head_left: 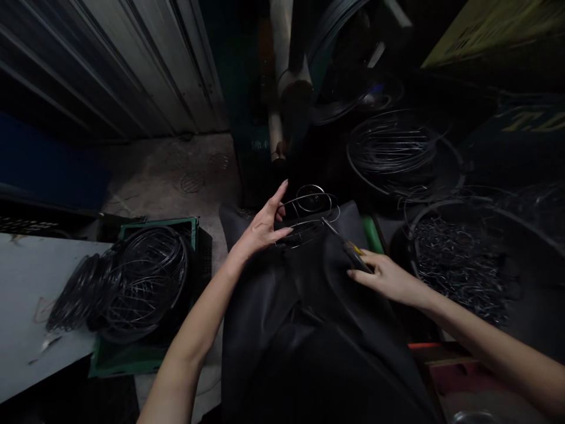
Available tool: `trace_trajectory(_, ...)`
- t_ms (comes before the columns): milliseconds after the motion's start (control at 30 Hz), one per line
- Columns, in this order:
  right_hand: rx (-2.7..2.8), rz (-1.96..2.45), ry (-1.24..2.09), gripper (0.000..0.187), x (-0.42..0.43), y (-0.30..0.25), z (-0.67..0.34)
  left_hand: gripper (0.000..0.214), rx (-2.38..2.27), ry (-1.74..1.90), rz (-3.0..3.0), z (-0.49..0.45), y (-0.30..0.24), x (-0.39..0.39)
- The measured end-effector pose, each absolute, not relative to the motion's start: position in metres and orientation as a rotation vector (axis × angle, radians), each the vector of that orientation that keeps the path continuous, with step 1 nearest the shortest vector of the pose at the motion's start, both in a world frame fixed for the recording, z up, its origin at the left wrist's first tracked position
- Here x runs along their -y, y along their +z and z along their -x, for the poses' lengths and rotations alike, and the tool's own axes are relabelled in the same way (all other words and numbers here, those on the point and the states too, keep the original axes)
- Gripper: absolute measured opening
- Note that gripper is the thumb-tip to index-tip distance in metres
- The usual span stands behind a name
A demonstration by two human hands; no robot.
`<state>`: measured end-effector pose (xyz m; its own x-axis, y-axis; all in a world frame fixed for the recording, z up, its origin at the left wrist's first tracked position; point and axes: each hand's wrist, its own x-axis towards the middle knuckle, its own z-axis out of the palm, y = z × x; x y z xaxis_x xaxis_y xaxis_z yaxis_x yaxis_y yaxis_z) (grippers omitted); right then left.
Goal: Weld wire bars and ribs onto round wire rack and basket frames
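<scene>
My left hand [265, 224] pinches a small frame of wire rings [309, 209] that rests on the black cloth [309, 318] over my lap. Thumb and fingers close on the rings' left edge. My right hand [382, 277] lies on the cloth to the right and grips a slim tool with a yellow-and-dark handle [353, 253]. The tool's metal tip [329, 225] points up-left and touches the wire frame.
A green crate [132, 359] at the left holds coils of dark wire [136, 277], some spilling onto a white board [26, 306]. A round tub [463, 259] of short wire pieces stands at the right, with large wire hoops [392, 147] behind. A corrugated shutter [132, 59] closes the back left.
</scene>
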<state>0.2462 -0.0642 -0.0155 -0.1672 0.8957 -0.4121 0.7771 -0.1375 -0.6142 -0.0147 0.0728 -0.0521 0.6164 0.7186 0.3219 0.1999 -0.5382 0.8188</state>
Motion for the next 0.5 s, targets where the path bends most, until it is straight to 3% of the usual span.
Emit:
trace_trajectory(100, 1.709, 1.743, 1.476, 0.032, 0.066, -0.018, -0.237, 0.095, -0.749, 0.860, -2.009, 0.019, -0.060, -0.072)
trace_trajectory(167, 1.721, 1.833, 1.322, 0.031, 0.064, -0.024, -0.235, 0.096, -0.784, 0.869, -1.985, 0.021, -0.065, -0.073)
trace_trajectory(333, 1.847, 2.203, 0.555, 0.043, 0.055, -0.029, -0.235, 0.097, -0.801, 0.880, -1.951, 0.021, -0.067, -0.076)
trace_trajectory(400, 1.907, 2.266, 0.485, 0.054, 0.052, -0.026, -0.233, 0.095, -0.794, 0.887, -1.939, 0.019, -0.066, -0.075)
trace_trajectory(500, 1.925, 2.322, 0.650, 0.059, 0.052, -0.022, -0.225, 0.093, -0.804, 0.880, -1.933, 0.016, -0.066, -0.070)
